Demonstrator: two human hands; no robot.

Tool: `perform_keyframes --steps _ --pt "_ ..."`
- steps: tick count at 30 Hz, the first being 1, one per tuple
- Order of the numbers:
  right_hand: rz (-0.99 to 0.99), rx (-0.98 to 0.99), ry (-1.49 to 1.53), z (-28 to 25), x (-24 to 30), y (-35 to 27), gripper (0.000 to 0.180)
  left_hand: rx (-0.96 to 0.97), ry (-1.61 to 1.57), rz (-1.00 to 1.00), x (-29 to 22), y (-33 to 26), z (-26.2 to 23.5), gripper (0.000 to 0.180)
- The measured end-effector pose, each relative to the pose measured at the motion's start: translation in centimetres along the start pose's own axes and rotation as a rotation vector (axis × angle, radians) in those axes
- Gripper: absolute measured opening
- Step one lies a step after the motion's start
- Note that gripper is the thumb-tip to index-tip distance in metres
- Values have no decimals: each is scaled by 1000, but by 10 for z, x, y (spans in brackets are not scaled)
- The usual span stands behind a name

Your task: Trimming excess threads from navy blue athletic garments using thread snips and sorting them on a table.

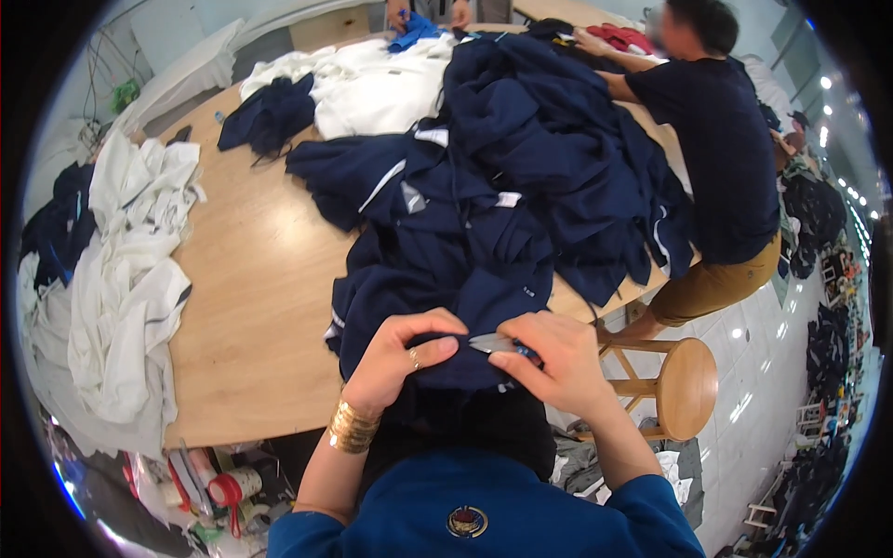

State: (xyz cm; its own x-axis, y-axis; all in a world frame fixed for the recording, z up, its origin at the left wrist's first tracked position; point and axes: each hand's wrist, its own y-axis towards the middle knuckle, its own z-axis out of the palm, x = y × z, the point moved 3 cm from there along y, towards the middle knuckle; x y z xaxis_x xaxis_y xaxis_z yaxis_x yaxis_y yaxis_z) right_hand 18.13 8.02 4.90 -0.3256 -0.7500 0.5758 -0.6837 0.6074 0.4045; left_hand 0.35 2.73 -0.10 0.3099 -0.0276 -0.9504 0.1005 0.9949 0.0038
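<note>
A navy garment (437,279) is spread at the table's near edge and hangs over it toward my lap. My left hand (402,358), with a ring and a gold cuff at the wrist, pinches a bit of its fabric between thumb and fingers. In my right hand (558,363) is a pair of thread snips (490,343), gripped in the fist. Their silver blades point left toward my left fingertips, and a little blue handle shows. Whether the blades touch the cloth or a thread is too small to tell.
A big navy garment pile (549,139) covers the wooden table's (246,307) right half. White garments (381,84) lie behind, more white cloth (130,288) at left. A co-worker (712,139) works at right; another person's hands (460,13) hold blue cloth. A wooden stool (686,389) stands right.
</note>
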Motion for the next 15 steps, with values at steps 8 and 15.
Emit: perform_keyframes --steps 8,15 --pt "-25 -19 -24 -1 3 1 24 7 -80 -25 1 -1 0 14" --pt "-42 -17 -43 -1 5 2 24 13 -63 -19 1 -2 -2 13"
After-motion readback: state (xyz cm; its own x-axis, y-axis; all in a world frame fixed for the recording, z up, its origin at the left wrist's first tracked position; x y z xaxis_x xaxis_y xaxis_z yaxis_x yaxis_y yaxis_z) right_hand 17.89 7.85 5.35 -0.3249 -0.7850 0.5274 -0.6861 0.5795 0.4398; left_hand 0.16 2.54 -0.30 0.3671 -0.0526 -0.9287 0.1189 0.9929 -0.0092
